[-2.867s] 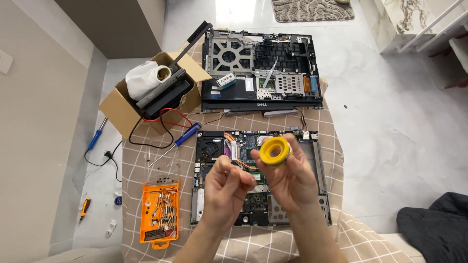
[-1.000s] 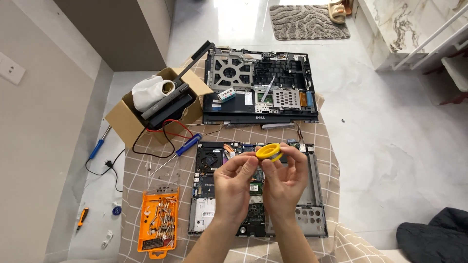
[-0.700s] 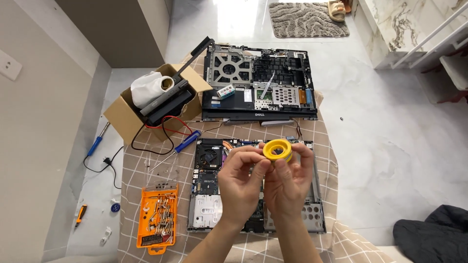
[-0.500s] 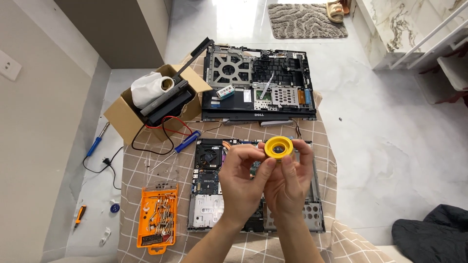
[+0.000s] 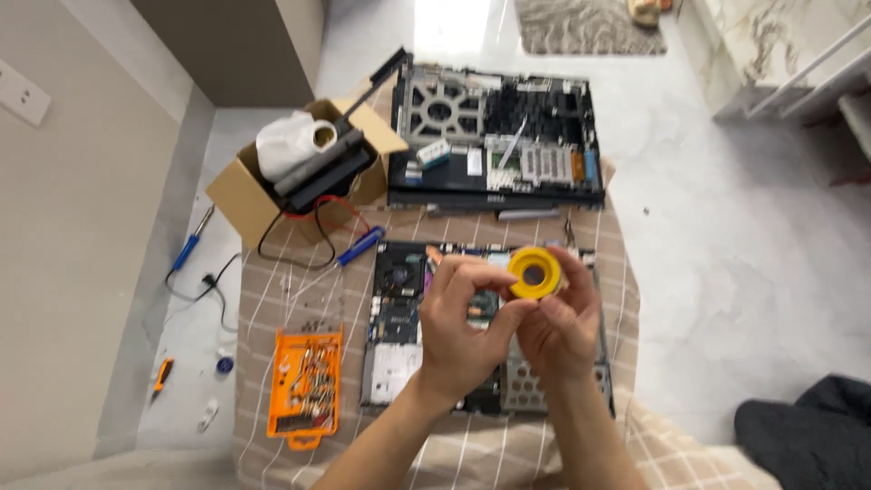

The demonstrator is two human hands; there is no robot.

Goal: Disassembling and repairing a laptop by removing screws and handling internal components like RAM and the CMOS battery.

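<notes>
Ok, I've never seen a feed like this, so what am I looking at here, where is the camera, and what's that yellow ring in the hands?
There is no machine here: a person works with two bare hands, and the single camera sits on their head, looking down.

The right hand holds a small yellow roll of tape up in front of the camera, and the left hand pinches at its edge.

Below the hands, on a checked cloth, lies an opened laptop base with its circuit boards bare. A second dismantled laptop lies further away.

To the left are an orange screwdriver bit set, a blue-handled screwdriver and a cardboard box of parts and cables. On the floor beside the cloth lies what looks like a blue soldering iron.
</notes>
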